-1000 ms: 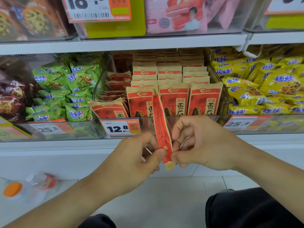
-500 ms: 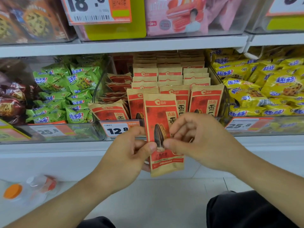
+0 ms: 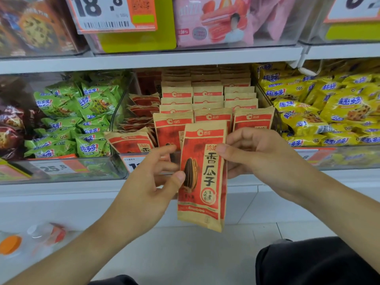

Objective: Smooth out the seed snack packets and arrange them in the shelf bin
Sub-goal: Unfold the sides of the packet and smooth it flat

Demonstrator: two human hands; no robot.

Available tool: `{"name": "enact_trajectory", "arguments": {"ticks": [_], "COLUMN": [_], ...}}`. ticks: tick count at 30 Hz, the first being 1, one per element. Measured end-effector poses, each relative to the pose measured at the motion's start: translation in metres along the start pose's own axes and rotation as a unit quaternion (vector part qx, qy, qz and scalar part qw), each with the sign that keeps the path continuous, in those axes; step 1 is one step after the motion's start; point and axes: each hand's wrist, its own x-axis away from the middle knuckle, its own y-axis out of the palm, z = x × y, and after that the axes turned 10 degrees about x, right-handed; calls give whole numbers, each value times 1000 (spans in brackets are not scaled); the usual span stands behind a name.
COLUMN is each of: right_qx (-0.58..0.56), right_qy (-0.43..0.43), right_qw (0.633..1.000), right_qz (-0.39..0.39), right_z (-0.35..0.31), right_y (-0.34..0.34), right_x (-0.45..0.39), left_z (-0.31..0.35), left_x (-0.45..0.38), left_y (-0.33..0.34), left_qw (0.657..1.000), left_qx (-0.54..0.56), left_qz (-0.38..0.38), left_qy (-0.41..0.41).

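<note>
seed packet (image 3: 202, 177) upright at frame centre, before the shelf bin (image 3: 275, 128); left hand (image 3: 150, 186) and right hand (image 3: 259, 155) pinch its side edges. advice: draw thumbs outward evenly, then slot it upright in front.

Bare forearms, no sleeves in view; left hand (image 3: 148, 190), right hand (image 3: 265, 159) ungloved, ringless; dark trousers (image 3: 316, 264).

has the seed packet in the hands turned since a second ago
Yes. The held seed packet was edge-on; now its front faces the camera, before the shelf bin.
</note>
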Motion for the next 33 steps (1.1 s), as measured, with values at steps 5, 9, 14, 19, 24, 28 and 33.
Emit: {"name": "enact_trajectory", "arguments": {"ticks": [5,9,14,19,24,28,33], "right_qx": [9,-34,-90,-125,-98,-98,-117], "right_qy": [-72,-73,-37,-6,-4,-3,0], "right_qw": [997,996,993,989,993,994,993], "right_qz": [-27,-46,-65,-79,-69,-51,-11], "right_z": [0,4,6,3,2,3,1], "right_y": [11,17,22,24,24,24,21], "right_x": [7,8,8,8,9,8,7], "left_z": [1,-3,0,-3,-2,-2,1], "left_x": [3,5,6,6,9,7,9], "left_y": [8,12,18,19,19,17,11], "left_qw": [999,998,994,997,998,998,989], "left_qx": [6,30,98,59,24,-4,15], "left_qz": [-26,-38,-36,-43,-54,-66,-140], "left_qy": [48,36,12,12,14,10,-36]}}
